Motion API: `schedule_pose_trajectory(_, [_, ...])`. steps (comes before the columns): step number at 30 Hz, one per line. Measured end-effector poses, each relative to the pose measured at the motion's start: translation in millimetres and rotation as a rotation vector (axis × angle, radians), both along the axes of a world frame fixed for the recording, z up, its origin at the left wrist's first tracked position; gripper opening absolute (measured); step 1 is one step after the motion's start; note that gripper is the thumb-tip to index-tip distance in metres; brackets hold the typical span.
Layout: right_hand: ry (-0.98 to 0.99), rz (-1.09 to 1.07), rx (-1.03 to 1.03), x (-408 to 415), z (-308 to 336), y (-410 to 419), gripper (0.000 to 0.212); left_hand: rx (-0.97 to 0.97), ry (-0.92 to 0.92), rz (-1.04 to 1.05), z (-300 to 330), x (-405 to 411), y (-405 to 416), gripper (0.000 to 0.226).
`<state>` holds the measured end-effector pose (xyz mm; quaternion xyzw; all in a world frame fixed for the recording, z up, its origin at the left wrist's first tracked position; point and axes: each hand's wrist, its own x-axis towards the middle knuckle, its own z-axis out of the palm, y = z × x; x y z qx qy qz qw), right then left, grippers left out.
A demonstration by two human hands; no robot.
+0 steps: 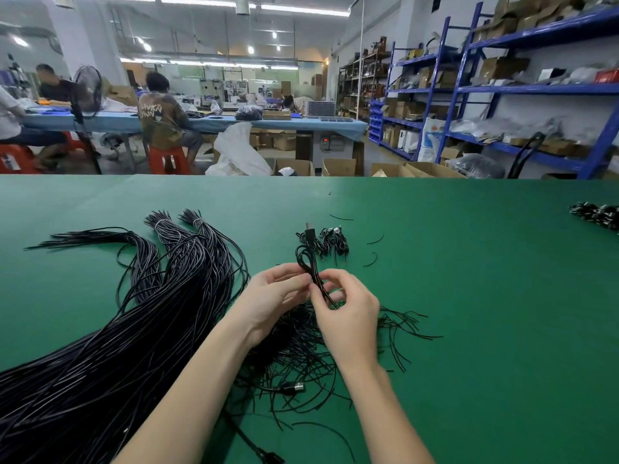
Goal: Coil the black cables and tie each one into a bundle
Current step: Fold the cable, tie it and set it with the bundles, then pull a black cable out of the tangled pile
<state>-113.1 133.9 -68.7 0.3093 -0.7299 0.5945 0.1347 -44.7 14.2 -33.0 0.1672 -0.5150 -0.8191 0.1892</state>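
Coiled black cable [306, 259] pinched between left hand [273, 298] and right hand [346, 308], loops rising just above both, over green table [469, 296].

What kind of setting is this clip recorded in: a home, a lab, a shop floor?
Most likely a small factory or assembly workshop. Seated workers line a long blue bench, blue racks hold cardboard boxes, and the green table carries big hanks of black cables. Both hands grip one coiled cable.

The table [469, 296] is covered in matt green cloth-like felt. The long black cables [100, 363] have glossy, smooth plastic sheaths; one plug [298, 387] looks metal.
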Motion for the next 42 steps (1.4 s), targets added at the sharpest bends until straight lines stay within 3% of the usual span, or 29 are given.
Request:
schedule_pose_trajectory(7, [-0.04, 0.203, -0.012, 4.0, -3.1, -1.8, 0.027, -0.143, -0.11, 0.113, 4.8, -2.8, -8.5, 0.016])
schedule_pose_trajectory(14, [-0.159, 0.026, 0.059, -9.6, -1.9, 10.4, 0.004, -0.07, -0.237, 0.311, 9.8, -65.0, -55.3, 0.027])
schedule_pose_trajectory(18, [-0.185, -0.017, 0.166, -15.1, -7.9, 11.5, 0.008, -0.095, -0.313, 0.427, -2.8, -110.2, -79.0, 0.035])
schedule_pose_trajectory(22, [-0.212, 0.001, 0.151, -19.4, -10.6, 8.9, 0.014, -0.27, -0.439, 0.495, -8.8, -135.7, -93.5, 0.035])
schedule_pose_trajectory(27, [-0.243, 0.022, 0.122, -23.8, -11.2, 10.3, 0.018, -0.599, -0.596, 0.282, -13.4, -141.7, -92.2, 0.032])
schedule_pose_trajectory(34, [-0.253, 0.047, 0.136, -20.1, -9.7, 9.7, 0.018, -0.729, -0.56, 0.138, -11.6, -135.0, -83.9, 0.047])
schedule_pose_trajectory(42, [-0.209, 0.028, 0.174, -14.0, -9.0, 7.5, 0.02, -0.873, -0.284, 0.23, -5.0, -67.9, -37.8, 0.029])
